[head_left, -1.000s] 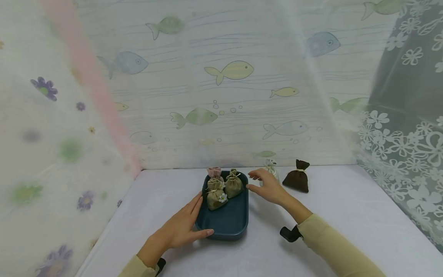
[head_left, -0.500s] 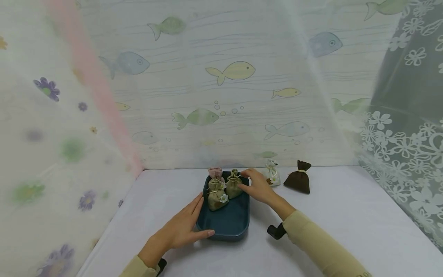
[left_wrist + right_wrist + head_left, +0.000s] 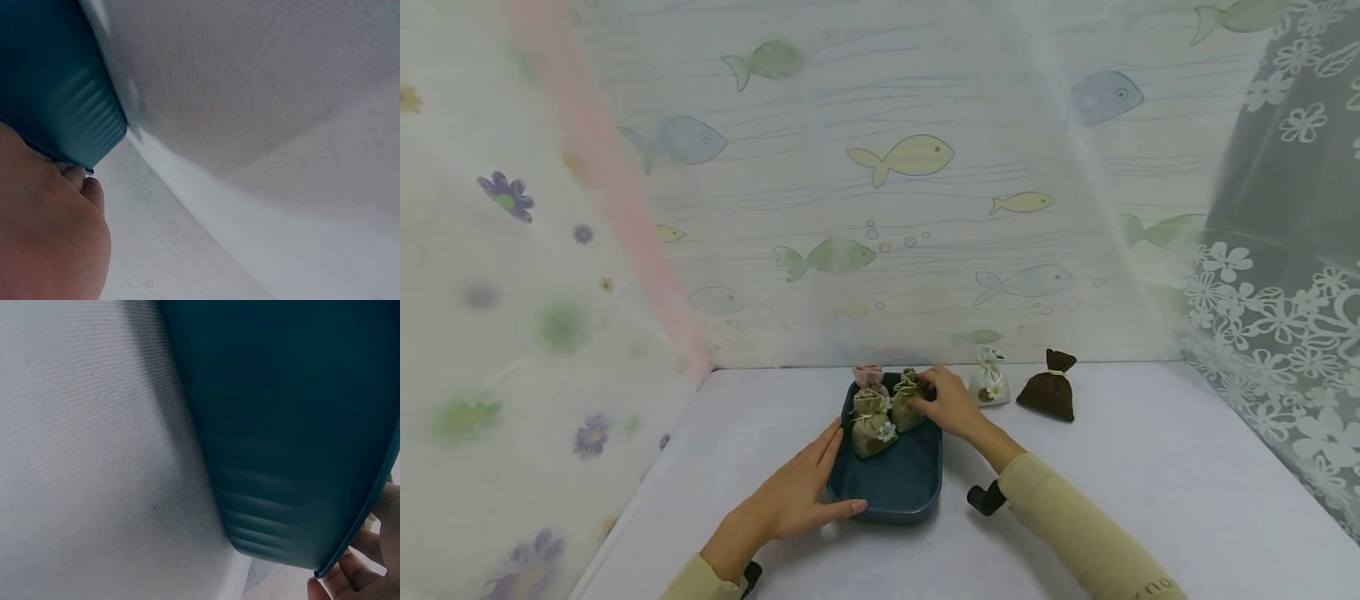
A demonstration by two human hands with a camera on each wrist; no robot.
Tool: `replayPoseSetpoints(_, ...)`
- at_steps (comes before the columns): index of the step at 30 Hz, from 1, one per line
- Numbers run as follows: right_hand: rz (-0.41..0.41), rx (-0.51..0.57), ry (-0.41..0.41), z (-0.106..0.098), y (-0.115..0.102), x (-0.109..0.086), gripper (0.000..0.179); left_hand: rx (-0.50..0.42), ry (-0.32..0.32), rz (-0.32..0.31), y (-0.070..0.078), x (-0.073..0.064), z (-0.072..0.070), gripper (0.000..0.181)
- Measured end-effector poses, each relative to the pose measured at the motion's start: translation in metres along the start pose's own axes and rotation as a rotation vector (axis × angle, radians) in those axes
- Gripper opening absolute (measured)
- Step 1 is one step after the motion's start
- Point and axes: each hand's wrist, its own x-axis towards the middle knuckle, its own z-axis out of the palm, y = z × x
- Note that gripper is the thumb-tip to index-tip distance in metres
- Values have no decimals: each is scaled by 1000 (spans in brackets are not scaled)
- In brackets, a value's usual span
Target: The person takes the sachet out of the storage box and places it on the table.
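In the head view, a dark blue rectangular tray (image 3: 891, 492) holds three small drawstring pouches. One green pouch with a white flower (image 3: 871, 437) leans at the left, in front of a pink pouch (image 3: 868, 375) that it partly hides. Beside them at the back right is another green pouch (image 3: 906, 412); my right hand (image 3: 955, 404) reaches over the tray's right rim and pinches it between thumb and fingers, covering part of it. My left hand (image 3: 782, 487) lies along the tray's left side, fingers straight, thumb at the front rim. Both wrist views show the tray's outer wall (image 3: 56, 81).
To the right of the tray, a white pouch with a flower (image 3: 990, 383) and a dark brown pouch (image 3: 1048, 393) stand on the white tablecloth (image 3: 1120, 475). A fish-patterned curtain (image 3: 850, 208) hangs behind the table's back edge.
My right hand has moved left from beside the tray, over its right rim, onto the green pouch at the back right. The white pouch is uncovered. My left hand stays on the tray.
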Motion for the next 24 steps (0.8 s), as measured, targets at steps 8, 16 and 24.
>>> replayPoseSetpoints(8, 5, -4, 20, 2, 0, 4, 24, 3, 10, 7, -1, 4, 3, 110)
replayPoseSetpoints(16, 2, -28, 8, 4, 0, 4, 9, -5, 15, 10, -1, 2, 2, 109)
replayPoseSetpoints(24, -17, 50, 6, -8, -12, 0, 10, -3, 22, 15, -3, 2, 4, 109)
